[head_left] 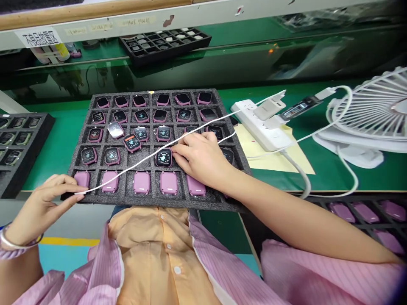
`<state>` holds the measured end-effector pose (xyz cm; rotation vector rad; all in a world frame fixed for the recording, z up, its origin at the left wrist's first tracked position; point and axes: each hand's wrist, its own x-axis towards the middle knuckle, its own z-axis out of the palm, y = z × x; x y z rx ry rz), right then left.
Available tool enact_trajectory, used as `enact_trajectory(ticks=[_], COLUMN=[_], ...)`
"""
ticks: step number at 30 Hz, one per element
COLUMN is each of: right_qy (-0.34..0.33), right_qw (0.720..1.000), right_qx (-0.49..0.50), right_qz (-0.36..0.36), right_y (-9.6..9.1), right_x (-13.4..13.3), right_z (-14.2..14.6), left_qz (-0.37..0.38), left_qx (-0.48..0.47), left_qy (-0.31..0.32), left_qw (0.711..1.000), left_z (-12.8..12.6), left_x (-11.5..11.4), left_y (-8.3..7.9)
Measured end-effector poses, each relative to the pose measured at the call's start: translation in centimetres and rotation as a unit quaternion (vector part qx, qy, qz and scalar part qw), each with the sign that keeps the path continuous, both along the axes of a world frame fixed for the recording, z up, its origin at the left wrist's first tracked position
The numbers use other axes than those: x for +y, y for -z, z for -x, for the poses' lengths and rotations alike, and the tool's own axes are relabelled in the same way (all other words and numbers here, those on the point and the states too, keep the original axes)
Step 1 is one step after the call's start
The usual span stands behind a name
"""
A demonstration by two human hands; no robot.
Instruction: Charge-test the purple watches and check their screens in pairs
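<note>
A black foam tray (85, 111) lies before me, its pockets filled with several pink smartwatch bodies. My right hand (199, 156) reaches across it, fingers closed on a watch (163, 157) with a lit dial in the fourth row. My left hand (47, 203) pinches the plug end of a white cable (127, 169) at the tray's front left corner. The cable runs diagonally over the tray toward the power strip (259, 127). Watches in the front row (141, 182) lie face down.
A white desk fan (372, 118) stands at the right on the green mat. Another foam tray (19, 144) sits at the left, one (165, 42) at the back, and one (365, 212) at the lower right. A yellow sheet (295, 163) lies under the power strip.
</note>
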<state>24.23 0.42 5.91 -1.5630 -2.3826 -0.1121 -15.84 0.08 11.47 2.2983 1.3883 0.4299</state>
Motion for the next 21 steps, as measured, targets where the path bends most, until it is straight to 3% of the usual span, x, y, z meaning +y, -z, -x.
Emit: enact_trajectory(ticks=[4, 11, 17, 19, 21], right_qy=[-0.007, -0.018, -0.012, -0.008, -0.005], right_qw=[1.000, 1.000, 1.000, 1.000, 1.000], right_qx=[-0.014, -0.019, -0.024, -0.026, -0.023], right_qz=[0.004, -0.007, -0.006, -0.005, -0.001], right_y=[0.0, 0.3, 0.2, 0.1, 0.1], right_x=[0.0, 0.0, 0.0, 0.0, 0.1], right_z=[-0.2, -0.8, -0.5, -0.4, -0.3], left_qz=[-0.019, 0.007, -0.135, -0.133, -0.106], left_qx=[0.006, 0.050, 0.248, 0.241, 0.195], left_qy=[-0.002, 0.025, 0.067, 0.073, 0.022], left_qw=[1.000, 0.998, 0.957, 0.959, 0.975], left_z=[-0.8, -1.0, -2.0, -2.0, -1.6], left_x=[-0.2, 1.3, 1.2, 1.3, 1.8], left_y=[0.7, -0.5, -0.5, -0.7, -0.9])
